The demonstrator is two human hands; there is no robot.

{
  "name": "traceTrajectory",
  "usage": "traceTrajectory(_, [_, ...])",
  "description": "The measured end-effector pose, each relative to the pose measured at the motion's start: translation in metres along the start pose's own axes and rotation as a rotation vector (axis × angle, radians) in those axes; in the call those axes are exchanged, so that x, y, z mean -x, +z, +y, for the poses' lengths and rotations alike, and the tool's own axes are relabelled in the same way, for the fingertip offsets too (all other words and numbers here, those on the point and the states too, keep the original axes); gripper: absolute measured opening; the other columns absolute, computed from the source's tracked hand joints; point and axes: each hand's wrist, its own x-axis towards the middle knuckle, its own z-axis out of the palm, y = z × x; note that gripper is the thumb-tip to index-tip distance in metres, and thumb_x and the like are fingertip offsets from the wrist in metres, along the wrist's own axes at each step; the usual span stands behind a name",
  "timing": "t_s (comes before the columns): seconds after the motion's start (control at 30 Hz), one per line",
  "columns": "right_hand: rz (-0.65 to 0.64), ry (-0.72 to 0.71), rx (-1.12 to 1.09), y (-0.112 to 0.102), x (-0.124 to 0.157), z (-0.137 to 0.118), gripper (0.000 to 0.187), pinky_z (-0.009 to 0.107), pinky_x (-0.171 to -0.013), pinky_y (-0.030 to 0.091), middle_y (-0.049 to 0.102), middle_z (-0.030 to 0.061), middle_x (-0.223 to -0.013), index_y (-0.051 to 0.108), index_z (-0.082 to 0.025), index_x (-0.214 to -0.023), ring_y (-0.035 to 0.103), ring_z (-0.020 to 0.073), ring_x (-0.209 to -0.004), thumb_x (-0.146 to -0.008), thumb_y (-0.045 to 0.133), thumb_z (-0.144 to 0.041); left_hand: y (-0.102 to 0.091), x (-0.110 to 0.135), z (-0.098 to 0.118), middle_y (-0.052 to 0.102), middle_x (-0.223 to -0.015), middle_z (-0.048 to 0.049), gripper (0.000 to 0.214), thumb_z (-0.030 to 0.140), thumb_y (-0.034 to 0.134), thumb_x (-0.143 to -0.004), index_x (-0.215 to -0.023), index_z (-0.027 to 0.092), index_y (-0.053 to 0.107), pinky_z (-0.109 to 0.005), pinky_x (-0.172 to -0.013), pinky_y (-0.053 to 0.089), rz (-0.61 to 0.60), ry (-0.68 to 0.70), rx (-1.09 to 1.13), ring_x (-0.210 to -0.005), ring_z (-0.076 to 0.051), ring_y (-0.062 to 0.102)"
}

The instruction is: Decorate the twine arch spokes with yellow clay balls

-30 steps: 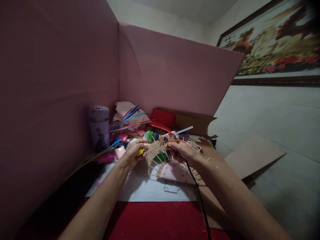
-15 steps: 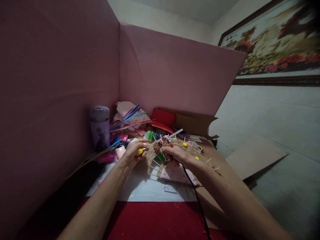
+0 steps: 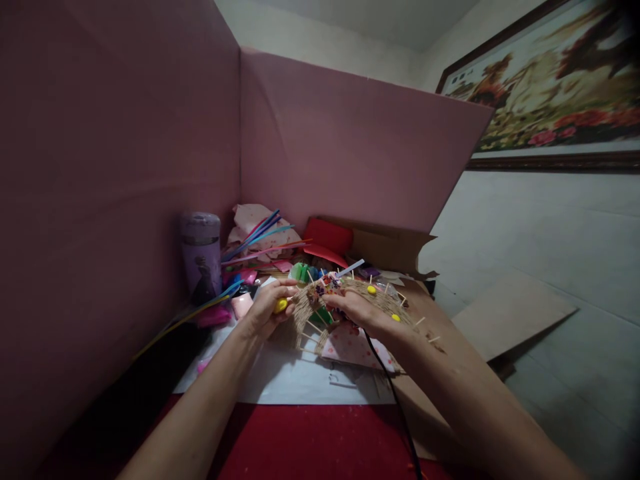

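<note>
A curved piece of woven brown twine [image 3: 385, 300] with thin sticks poking out bears yellow round pieces on its right side. My left hand [image 3: 269, 308] is closed at the weave's left edge, thumb and fingers gripping it. Another yellow round piece [image 3: 281, 305] shows at that hand's fingers; whether it is stuck to the weave I cannot tell. My right hand [image 3: 353, 308] wraps round a flower-patterned hot glue gun [image 3: 327, 285], its front end over the weave's left part. A translucent glue stick [image 3: 351, 268] juts from its back, and a black cord [image 3: 383, 367] runs down below.
A purple tumbler [image 3: 201, 257] stands at the left, beside colourful pipe cleaners [image 3: 257, 233] and pink cloth. Red material [image 3: 329, 237] and brown cardboard [image 3: 385, 247] lie behind. White paper [image 3: 280, 383] and a pink spotted piece [image 3: 350, 343] are below my hands. Pink panels [image 3: 350, 147] rise behind.
Almost nothing differs. The glue gun and its stick have tilted slightly, with my right hand shifting a little; my left hand keeps its grip on the weave.
</note>
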Motion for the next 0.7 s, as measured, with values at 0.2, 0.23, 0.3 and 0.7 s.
traceTrajectory(0.2, [-0.013,0.001,0.028,-0.0001,0.0008,0.002,0.028,0.018,-0.022,0.024,0.043,-0.0056,-0.041,0.051,-0.017,-0.054,0.033,0.0059,-0.027,-0.077,0.054,-0.033,0.0018,0.0028,0.0014,0.056,-0.069,-0.0005,0.034,0.009,0.057,-0.061,-0.094,0.013,0.051,-0.013,-0.029,0.016,-0.001,-0.001,0.01,-0.034,-0.003,0.041])
traceTrajectory(0.23, [-0.009,0.002,0.034,-0.0001,0.0004,0.0028,0.029,0.018,-0.022,0.024,0.043,-0.0055,-0.04,0.05,-0.017,-0.054,0.033,0.006,-0.026,-0.077,0.054,-0.033,0.002,0.0032,0.0015,0.056,-0.069,-0.0004,0.034,0.009,0.057,-0.061,-0.094,0.013,0.051,-0.013,-0.03,0.015,0.0,-0.003,0.009,-0.035,-0.002,0.041])
traceTrajectory(0.3, [-0.003,0.004,0.041,-0.0001,-0.0002,0.0037,0.029,0.018,-0.021,0.024,0.043,-0.0052,-0.04,0.05,-0.017,-0.054,0.033,0.0063,-0.026,-0.078,0.054,-0.033,0.0023,0.0036,0.0017,0.055,-0.067,0.0003,0.034,0.008,0.056,-0.06,-0.093,0.013,0.051,-0.013,-0.03,0.016,0.004,-0.006,0.006,-0.035,-0.002,0.042])
traceTrajectory(0.7, [-0.039,0.032,0.125,-0.0007,0.0021,0.0004,0.028,0.019,-0.023,0.026,0.043,-0.0061,-0.043,0.046,-0.018,-0.057,0.035,0.0062,-0.026,-0.081,0.048,-0.033,0.0017,0.0006,-0.0006,0.056,-0.068,-0.0004,0.036,0.009,0.055,-0.058,-0.094,0.012,0.051,-0.013,-0.029,0.014,0.014,-0.007,0.003,-0.033,-0.002,0.039])
